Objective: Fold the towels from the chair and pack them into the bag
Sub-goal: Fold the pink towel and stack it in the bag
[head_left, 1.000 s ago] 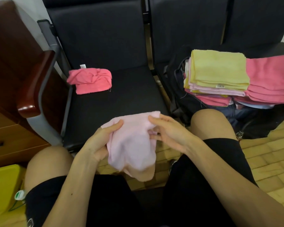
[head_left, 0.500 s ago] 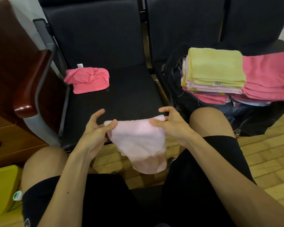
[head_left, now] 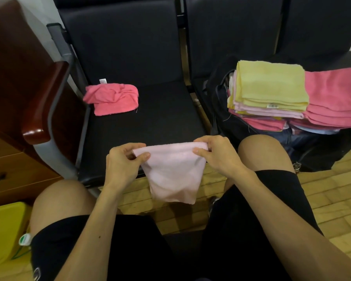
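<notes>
- Our left hand (head_left: 124, 163) pinches the left top corner of a pale pink towel (head_left: 170, 173), thumb in front and fingers curled behind the cloth.
- Our right hand (head_left: 217, 157) pinches the right top corner in the same way, so the top edge runs nearly straight between the two hands.
- The pale pink towel hangs in the air between our bare knees. Its lower part sags to a rounded end above the wooden floor (head_left: 322, 195), and it touches neither the floor nor the seat.
- A crumpled pink towel (head_left: 111, 98) lies alone on the dark chair (head_left: 150, 122) in front of us, at the back left of the seat, near the wooden armrest (head_left: 43, 102).
- A black bag (head_left: 219, 102) stands open on the next seat to the right, just beyond our right knee.
- A folded yellow towel (head_left: 272, 86) tops a stack of pale pink and pink ones at the bag's mouth. A second stack of folded pink towels (head_left: 336, 102) sits touching it on the right.
- The bag's rim is mostly covered, so the stacks seem to rise out of the bag, but we cannot tell how deep they go.
- A yellow bin (head_left: 4, 230) sits by our left thigh, below a brown wooden cabinet (head_left: 8, 159).
</notes>
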